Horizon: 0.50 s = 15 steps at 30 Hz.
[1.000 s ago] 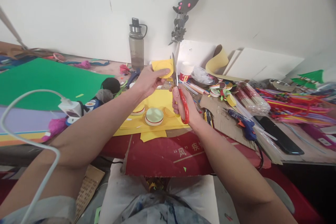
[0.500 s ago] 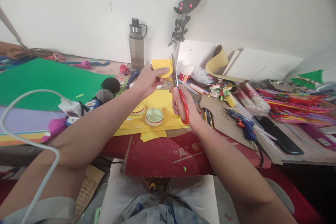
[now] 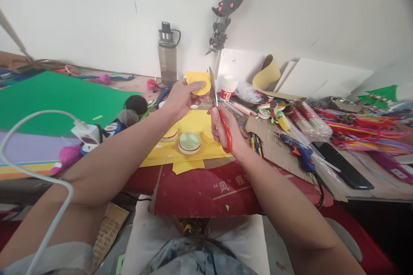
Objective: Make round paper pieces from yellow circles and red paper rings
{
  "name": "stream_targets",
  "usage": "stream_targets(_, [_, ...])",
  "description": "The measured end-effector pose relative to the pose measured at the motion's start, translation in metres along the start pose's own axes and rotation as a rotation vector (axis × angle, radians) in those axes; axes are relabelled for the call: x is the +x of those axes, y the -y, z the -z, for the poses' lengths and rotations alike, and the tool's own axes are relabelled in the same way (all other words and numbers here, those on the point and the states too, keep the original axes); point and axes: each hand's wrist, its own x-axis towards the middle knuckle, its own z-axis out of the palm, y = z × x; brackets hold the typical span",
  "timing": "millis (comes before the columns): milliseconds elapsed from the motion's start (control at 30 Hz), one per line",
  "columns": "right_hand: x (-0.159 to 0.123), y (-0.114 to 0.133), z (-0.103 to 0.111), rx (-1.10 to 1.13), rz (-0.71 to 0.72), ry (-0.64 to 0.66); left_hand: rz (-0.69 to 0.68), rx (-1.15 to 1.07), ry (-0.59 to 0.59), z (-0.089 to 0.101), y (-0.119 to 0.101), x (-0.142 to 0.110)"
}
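Pinched in my left hand (image 3: 184, 98) is a small piece of yellow craft sheet (image 3: 197, 79) with a circle marked on it, thumb on top. My right hand (image 3: 226, 131) is wrapped round red-handled scissors (image 3: 227, 134), whose blades point up at the right edge of the yellow piece. The blades look nearly closed. Below the hands, a round disc with a pale green top (image 3: 189, 142) and a red-striped rim lies on larger yellow sheets (image 3: 161, 157). A second, yellow-topped disc (image 3: 169, 135) is partly behind my left forearm.
A water bottle (image 3: 167, 58) and a paper cup (image 3: 229, 86) stand at the back. To the right lie a glue gun (image 3: 300, 152), a phone (image 3: 342, 166) and bundled pipe cleaners (image 3: 361, 131). Green sheet (image 3: 61, 101) and a white charging cable (image 3: 66, 180) are on the left.
The yellow piece has turned and shifted slightly left in my left hand. The scissors have moved only a little, and the right edge of the piece now looks more rounded.
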Motion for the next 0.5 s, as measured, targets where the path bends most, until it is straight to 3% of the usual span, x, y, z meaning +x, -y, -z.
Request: stream_targets(500, [-0.0014,0.0062,-0.0005,-0.033,0.005,0.004,-0.010,-0.044,-0.038,-0.0052,-0.0045,-0.0005])
